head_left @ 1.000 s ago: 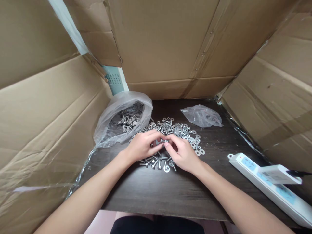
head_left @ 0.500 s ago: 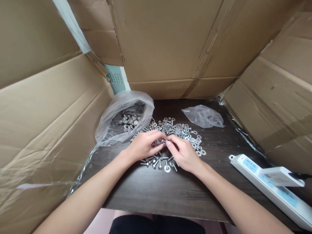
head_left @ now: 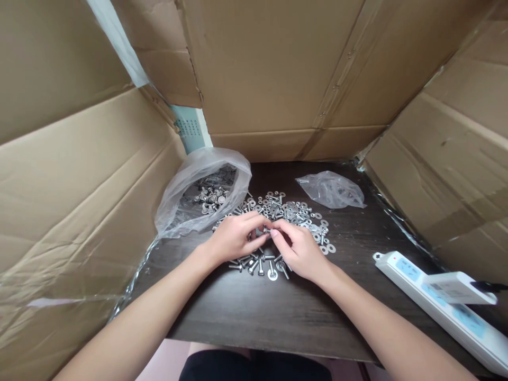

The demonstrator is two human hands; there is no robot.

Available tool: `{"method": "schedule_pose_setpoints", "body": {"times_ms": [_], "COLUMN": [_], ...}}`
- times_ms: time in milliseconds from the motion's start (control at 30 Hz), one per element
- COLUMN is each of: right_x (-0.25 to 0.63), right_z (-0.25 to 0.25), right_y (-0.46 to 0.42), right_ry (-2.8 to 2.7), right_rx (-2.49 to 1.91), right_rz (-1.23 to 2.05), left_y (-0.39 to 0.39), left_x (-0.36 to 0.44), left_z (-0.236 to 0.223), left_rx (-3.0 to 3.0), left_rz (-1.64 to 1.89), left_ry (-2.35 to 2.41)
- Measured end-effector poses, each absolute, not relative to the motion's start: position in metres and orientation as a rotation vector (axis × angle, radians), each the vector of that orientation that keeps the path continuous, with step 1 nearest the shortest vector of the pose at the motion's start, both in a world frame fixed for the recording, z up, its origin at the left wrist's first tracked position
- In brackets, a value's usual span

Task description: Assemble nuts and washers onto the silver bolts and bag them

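Note:
Between my two hands sits a small metal bolt (head_left: 266, 230), partly hidden by the fingers. My left hand (head_left: 237, 235) has its thumb and fingers closed around the head end. From the other side, my right hand (head_left: 299, 248) pinches the opposite end between thumb and forefinger; whether a nut or washer is there I cannot make out. Just beyond and beneath the hands spreads a pile of washers, nuts and bolts (head_left: 296, 211). Several loose bolts (head_left: 261, 266) lie on the near side, one resting over a flat washer (head_left: 272, 275).
An open clear plastic bag (head_left: 174, 206) holding assembled bolts stands at the left. A crumpled plastic bag (head_left: 333, 190) lies at the back right. On the right is a white power strip (head_left: 420, 296) with a plugged-in adapter (head_left: 460, 288). Cardboard walls (head_left: 286, 79) enclose the dark table (head_left: 238, 312).

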State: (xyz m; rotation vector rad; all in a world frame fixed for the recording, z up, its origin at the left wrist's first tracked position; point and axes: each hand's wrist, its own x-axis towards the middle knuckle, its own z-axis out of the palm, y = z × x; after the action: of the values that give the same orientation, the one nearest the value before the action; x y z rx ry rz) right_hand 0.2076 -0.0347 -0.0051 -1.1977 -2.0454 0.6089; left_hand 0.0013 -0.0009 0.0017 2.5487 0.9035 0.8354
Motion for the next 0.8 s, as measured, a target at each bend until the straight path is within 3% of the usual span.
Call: {"method": "schedule_pose_setpoints", "body": {"times_ms": [800], "right_x": [0.2074], "right_z": [-0.0048], "right_y": [-0.0352], "right_ry": [-2.029], "right_rx": [-1.207], "right_rz": [0.603], "left_y": [0.0002], "left_x": [0.0015], "left_z": [0.0023], "left_rx": [2.564], "left_rz": [0.853], "left_ry": [0.891]}}
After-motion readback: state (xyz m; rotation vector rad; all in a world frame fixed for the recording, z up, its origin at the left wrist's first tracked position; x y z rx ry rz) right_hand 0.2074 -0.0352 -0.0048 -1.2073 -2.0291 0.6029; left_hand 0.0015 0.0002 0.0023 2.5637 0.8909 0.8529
